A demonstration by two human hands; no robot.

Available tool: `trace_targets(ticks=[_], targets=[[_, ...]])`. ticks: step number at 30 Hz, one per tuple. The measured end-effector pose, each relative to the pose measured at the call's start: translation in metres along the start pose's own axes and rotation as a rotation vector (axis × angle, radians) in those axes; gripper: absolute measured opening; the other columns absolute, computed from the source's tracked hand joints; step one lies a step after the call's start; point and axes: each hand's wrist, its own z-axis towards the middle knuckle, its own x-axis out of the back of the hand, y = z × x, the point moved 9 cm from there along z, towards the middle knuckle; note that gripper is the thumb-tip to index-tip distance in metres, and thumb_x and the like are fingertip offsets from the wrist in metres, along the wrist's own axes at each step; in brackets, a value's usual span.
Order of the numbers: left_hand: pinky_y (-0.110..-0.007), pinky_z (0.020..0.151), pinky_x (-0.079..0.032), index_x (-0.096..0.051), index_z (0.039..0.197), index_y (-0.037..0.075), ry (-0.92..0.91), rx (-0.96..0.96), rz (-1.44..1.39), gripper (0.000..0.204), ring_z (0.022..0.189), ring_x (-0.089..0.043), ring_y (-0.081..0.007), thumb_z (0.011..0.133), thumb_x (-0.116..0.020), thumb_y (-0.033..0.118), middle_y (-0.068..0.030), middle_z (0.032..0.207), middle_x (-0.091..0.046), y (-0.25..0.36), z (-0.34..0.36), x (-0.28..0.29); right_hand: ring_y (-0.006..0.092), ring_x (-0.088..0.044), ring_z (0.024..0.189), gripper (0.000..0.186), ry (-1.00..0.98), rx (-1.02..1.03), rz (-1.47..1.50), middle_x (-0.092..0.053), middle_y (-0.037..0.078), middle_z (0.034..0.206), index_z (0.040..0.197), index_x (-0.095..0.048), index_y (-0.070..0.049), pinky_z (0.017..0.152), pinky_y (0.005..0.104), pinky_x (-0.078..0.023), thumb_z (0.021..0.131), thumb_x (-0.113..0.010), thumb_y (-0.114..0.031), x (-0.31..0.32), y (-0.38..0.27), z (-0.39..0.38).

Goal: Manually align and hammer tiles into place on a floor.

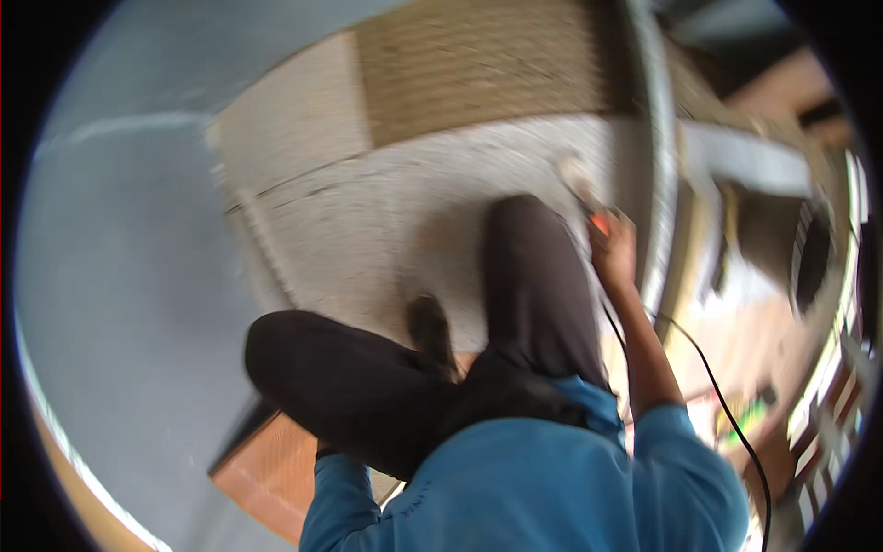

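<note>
My right hand (613, 241) grips an orange-and-dark hand tool (598, 216) with a pale, motion-blurred head, held beside my right knee above pale floor panels (441, 166). A black cord (708, 368) runs down past my right forearm; where it connects is unclear. My left hand is hidden below my left thigh, with only its blue sleeve (336, 492) showing at the lower edge. My bent legs and one dark shoe (428, 327) occupy the middle.
A blue-grey wall (129, 258) curves along the left. An orange-brown board (258, 469) lies lower left. A tan ridged area (469, 64) is ahead. To the right are a long pale edge (658, 138), a dark bucket-like container (773, 239) and blurred clutter.
</note>
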Motion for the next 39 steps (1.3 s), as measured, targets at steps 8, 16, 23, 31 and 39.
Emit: trace_targets(ticks=[8, 16, 23, 31, 39], targets=[[-0.046, 0.093, -0.053, -0.064, 0.126, -0.003, -0.051, -0.029, -0.025, 0.05, 0.109, -0.068, -0.0395, 0.092, -0.074, 0.031, -0.0253, 0.117, -0.069, 0.02, 0.007, -0.007, 0.0385, -0.061, 0.109, 0.035, 0.049, 0.083, 0.097, -0.064, 0.019, 0.117, 0.124, -0.062, -0.002, 0.093, 0.0448, -0.052, 0.094, -0.07, -0.019, 0.084, -0.004, -0.051], [-0.046, 0.094, -0.052, -0.063, 0.128, -0.003, -0.035, -0.023, -0.033, 0.051, 0.11, -0.067, -0.0396, 0.092, -0.074, 0.031, -0.0254, 0.12, -0.068, 0.019, 0.007, 0.004, 0.0438, -0.063, 0.104, 0.048, 0.221, -0.244, -0.237, -0.065, 0.023, 0.118, 0.131, -0.057, -0.003, 0.094, 0.0508, -0.051, 0.092, -0.072, -0.026, 0.137, 0.149, -0.094], [-0.046, 0.095, -0.052, -0.062, 0.13, -0.003, -0.024, -0.037, -0.028, 0.052, 0.112, -0.066, -0.0398, 0.092, -0.074, 0.031, -0.0254, 0.122, -0.067, 0.017, 0.007, 0.013, 0.0457, -0.064, 0.114, 0.061, -0.191, -0.679, -0.119, -0.067, 0.029, 0.119, 0.125, -0.06, -0.002, 0.096, 0.0518, -0.051, 0.084, -0.071, -0.046, 0.083, 0.266, -0.117], [-0.046, 0.097, -0.051, -0.061, 0.132, -0.003, 0.022, -0.048, 0.001, 0.054, 0.114, -0.065, -0.0399, 0.092, -0.074, 0.031, -0.0255, 0.124, -0.066, -0.007, -0.008, 0.048, 0.0416, -0.069, 0.072, 0.024, 0.182, -0.444, -0.238, -0.07, 0.019, 0.078, 0.095, -0.065, -0.012, 0.066, 0.0532, -0.055, 0.094, -0.068, -0.036, 0.154, 0.214, -0.051], [-0.047, 0.098, -0.051, -0.059, 0.134, -0.002, 0.125, 0.019, 0.006, 0.055, 0.116, -0.065, -0.04, 0.092, -0.074, 0.031, -0.0255, 0.127, -0.065, -0.042, -0.059, 0.084, 0.0405, -0.07, 0.086, 0.03, 0.133, 0.175, 0.045, -0.073, 0.017, 0.092, 0.101, -0.065, -0.01, 0.073, 0.0489, -0.053, 0.093, -0.07, -0.039, 0.168, -0.144, 0.122]])
